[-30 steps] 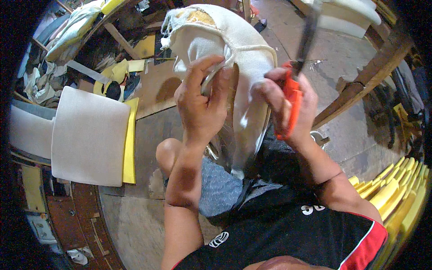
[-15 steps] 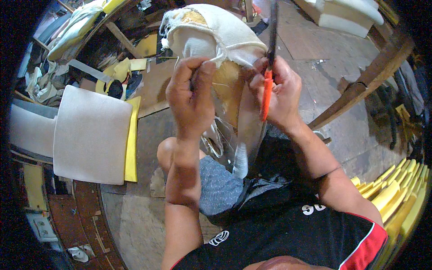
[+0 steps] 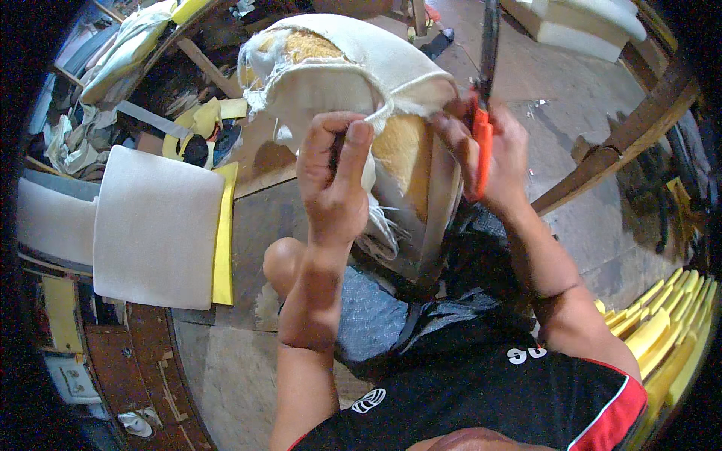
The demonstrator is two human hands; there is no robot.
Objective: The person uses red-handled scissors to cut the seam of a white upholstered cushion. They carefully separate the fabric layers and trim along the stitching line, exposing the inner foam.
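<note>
In front of me stands a curved padded furniture piece with off-white fabric drawn over it. Yellow foam shows below the fabric's edge and through a frayed gap at the top left. My left hand is closed, thumb and forefinger pinching the fabric's corded edge. Orange-handled scissors are in my right hand, dark blades pointing up and away. The right fingertips are smeared by motion beside the fabric's right end; whether they touch it I cannot tell. Loose threads and a frayed fabric flap hang beneath.
A pale upholstered cushion panel with a yellow edge lies at the left. Fabric scraps are heaped at the far left. A wooden beam slants at the right, above stacked yellow strips. Another off-white upholstered piece stands far right.
Both hands have moved right, the right one farther, with the scissors. The padded piece has shifted and its fabric is spread wider. The pale strip hanging below the foam has gone from view.
</note>
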